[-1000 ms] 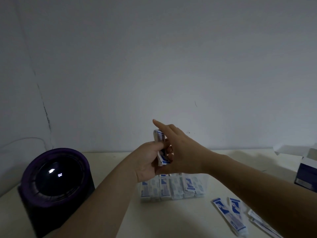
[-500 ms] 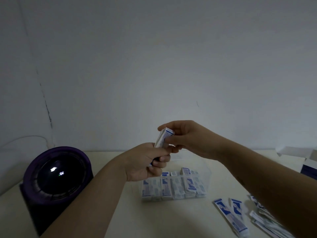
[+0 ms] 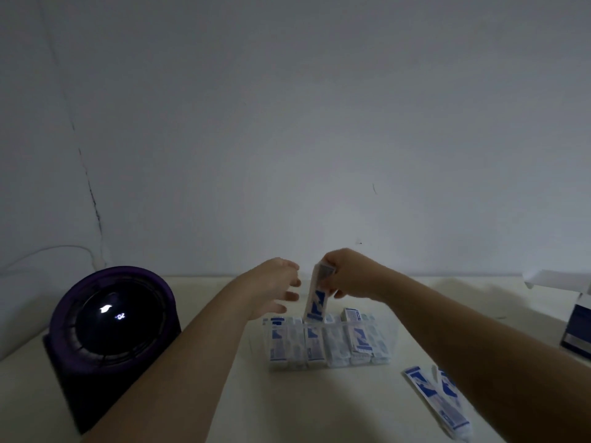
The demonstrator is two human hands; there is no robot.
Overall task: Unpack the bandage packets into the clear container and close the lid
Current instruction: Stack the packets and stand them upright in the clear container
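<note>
A clear container (image 3: 388, 335) stands mid-table, holding several white-and-blue bandage packets upright. My right hand (image 3: 347, 276) pinches the top of a stack of bandage packets (image 3: 316, 298) and holds it upright, its lower end just inside the container's rim. My left hand (image 3: 275, 284) hovers just left of the stack with fingers loosely curled and nothing in it. More loose packets (image 3: 438, 401) lie on the table at the lower right, partly hidden by my right forearm. No lid is visible.
A dark purple round device (image 3: 108, 327) with a lit display stands at the left of the cream table (image 3: 208, 404). An open white-and-blue box (image 3: 575, 318) sits at the right edge. A grey wall rises close behind.
My left hand has let go of the stack. My right hand has brought the stack down from mid-air into the container's opening.
</note>
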